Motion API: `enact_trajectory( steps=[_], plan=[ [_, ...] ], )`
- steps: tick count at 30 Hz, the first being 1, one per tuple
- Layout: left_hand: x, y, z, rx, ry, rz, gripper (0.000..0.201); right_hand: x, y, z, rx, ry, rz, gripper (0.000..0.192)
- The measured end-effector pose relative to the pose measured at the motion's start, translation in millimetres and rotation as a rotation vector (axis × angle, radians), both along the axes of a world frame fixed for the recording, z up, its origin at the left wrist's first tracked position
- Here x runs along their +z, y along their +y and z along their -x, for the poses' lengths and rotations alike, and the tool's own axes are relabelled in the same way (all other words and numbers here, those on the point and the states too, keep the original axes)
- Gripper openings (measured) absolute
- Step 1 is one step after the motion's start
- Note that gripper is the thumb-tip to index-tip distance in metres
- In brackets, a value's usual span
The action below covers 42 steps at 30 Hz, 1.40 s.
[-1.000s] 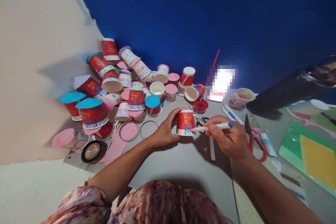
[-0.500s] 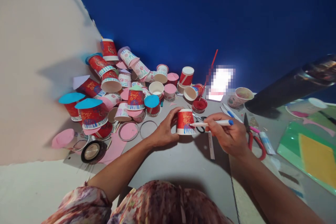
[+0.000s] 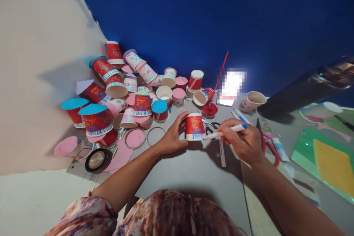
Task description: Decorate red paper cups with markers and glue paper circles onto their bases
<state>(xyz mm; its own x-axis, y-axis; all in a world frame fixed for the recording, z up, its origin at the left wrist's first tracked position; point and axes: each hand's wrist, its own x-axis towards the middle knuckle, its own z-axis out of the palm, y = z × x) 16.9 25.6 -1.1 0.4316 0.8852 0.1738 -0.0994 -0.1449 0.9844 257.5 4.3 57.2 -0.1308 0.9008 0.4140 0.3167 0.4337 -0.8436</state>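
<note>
Left hand point(image 3: 172, 138): fingers closed around red paper cup point(image 3: 195, 127), held upside down on the desk point(image 3: 193, 171), centre, near side.
Right hand point(image 3: 241, 141): fingers pinched shut on white pen point(image 3: 225, 132) with blue cap.
Relation: cup lies just left of right hand; pen axis runs left-right, tip touching cup's lower band.
Nearer hand: left, already on cup.
Markings: gold print and blue strokes on cup; no text readable.
Far left: pile of cups point(image 3: 132, 88).

You face a deep blue wall point(image 3: 221, 11) filling the top and right. A cream wall point(image 3: 35, 62) meets it at the left, forming a corner. A grey table point(image 3: 193, 169) runs up to both walls. Pale floor point(image 3: 33, 202) shows beyond the table's near left edge. Light falls from your right; shadows land on the cream wall.
</note>
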Motion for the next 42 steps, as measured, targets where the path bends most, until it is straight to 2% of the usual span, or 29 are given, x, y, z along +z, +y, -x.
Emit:
enact_trajectory(
  steps=[4,8,14,18,23,28,31,36,39,42],
  plan=[
    [1.0,0,0,-0.011,-0.008,0.019,0.097,-1.0,1,0,-0.020,0.035,-0.006,0.026],
    [0.7,-1,0,0.009,-0.008,0.022,0.097,-2.7,2,-3,0.021,0.035,0.022,0.030],
    [-1.0,0,-1,-0.017,-0.024,0.009,0.094,-7.0,0,0,-0.054,0.046,0.022,0.030],
    [-0.6,-2,-2,-0.033,-0.013,0.012,0.094,-6.1,-1,3,-0.024,0.015,0.008,0.027],
    [2.1,-4,-2,0.006,0.026,0.010,0.096,-1.1,-3,5,0.057,-0.047,0.007,0.029],
    [2.0,-4,-1,-0.011,0.041,-0.007,0.094,0.2,-4,8,0.057,-0.054,-0.043,0.024],
    [0.3,-4,0,-0.011,0.055,-0.037,0.092,-0.1,-5,9,0.115,-0.055,-0.013,0.025],
    [-2.5,-3,1,0.042,0.097,-0.066,0.094,-2.4,-4,6,0.099,-0.038,0.026,0.027],
    [-2.8,-2,1,0.070,0.088,-0.078,0.094,-4.4,-1,4,0.103,0.048,0.080,0.027],
    [-1.9,-1,3,0.031,0.022,-0.007,0.098,-5.6,3,3,-0.019,0.202,0.038,0.026]
  ],
)
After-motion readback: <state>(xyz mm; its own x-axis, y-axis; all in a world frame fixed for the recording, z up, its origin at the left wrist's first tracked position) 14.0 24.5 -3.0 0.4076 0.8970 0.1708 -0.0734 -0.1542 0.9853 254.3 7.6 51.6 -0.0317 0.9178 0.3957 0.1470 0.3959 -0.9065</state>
